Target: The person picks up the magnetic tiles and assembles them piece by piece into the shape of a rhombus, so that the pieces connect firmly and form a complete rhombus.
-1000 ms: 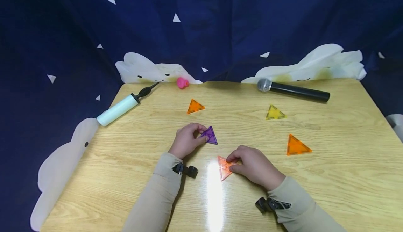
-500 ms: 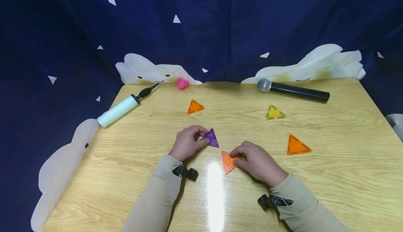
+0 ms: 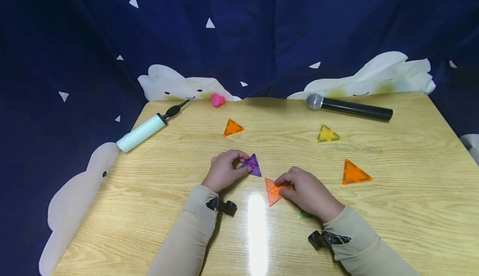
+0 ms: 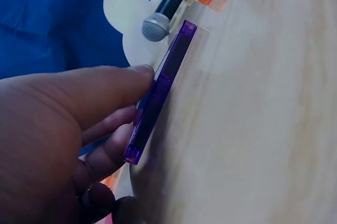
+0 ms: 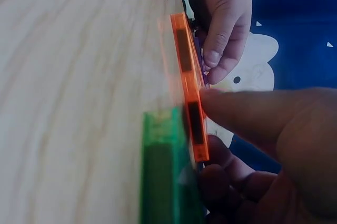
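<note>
Left of the purple triangular tile, the left hand is being held with fingers bent, the tile's left corner being pinched between thumb and fingers. Just right of the purple tile and nearer the wearer, a light orange triangular tile is being pinched by its right corner between the right hand's thumb and bent fingers, the forearm being angled inward. Farther right, a green tile is being partly covered by that hand.
</note>
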Motion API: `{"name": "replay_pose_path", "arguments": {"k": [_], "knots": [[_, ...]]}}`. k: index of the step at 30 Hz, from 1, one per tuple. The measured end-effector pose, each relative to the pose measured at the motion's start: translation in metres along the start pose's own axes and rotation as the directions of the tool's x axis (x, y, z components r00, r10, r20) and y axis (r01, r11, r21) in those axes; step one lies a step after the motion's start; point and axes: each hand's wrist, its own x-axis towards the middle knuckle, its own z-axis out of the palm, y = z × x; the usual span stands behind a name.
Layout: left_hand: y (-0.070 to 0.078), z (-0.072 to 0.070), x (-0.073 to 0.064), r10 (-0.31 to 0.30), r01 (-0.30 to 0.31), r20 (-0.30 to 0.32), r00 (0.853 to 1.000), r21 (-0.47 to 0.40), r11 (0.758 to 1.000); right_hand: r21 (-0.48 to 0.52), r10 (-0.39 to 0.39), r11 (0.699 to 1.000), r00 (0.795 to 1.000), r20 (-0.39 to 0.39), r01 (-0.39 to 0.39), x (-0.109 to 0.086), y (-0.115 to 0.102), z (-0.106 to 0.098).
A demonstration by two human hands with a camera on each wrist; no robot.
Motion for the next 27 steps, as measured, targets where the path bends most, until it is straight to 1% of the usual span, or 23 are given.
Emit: {"name": "replay_pose_path", "arguments": {"k": [6, 14, 18, 21, 27], "knots": [[0.0001, 0.0004, 0.0002, 0.0, 0.0, 0.018, 1.0, 0.001, 1.0, -0.007, 0.018, 1.0, 0.999, -0.037, -0.018, -0.0003, 0.0028, -0.0032], [0.0001, 0.0007, -0.0003, 0.004, -0.004, 0.028, 1.0, 0.021, 1.0, -0.004, 0.022, 1.0, 0.998, -0.05, -0.022, 0.0009, 0.007, -0.004], [0.0011, 0.0005, -0.0022, 0.006, -0.007, 0.033, 0.999, 0.005, 1.0, -0.012, 0.037, 0.999, 0.998, -0.046, -0.038, 0.0015, 0.0088, -0.0047], [0.0017, 0.0003, -0.0026, 0.004, -0.004, 0.037, 0.999, -0.004, 1.0, 0.0, 0.064, 0.998, 0.997, -0.04, -0.064, 0.0023, 0.0091, -0.0059], [0.0023, -0.0007, -0.0016, 0.0, 0.0, 0.034, 0.999, 0.0, 1.0, 0.021, 0.099, 0.995, 0.995, -0.019, -0.098, 0.0045, 0.0078, -0.0085]]}}
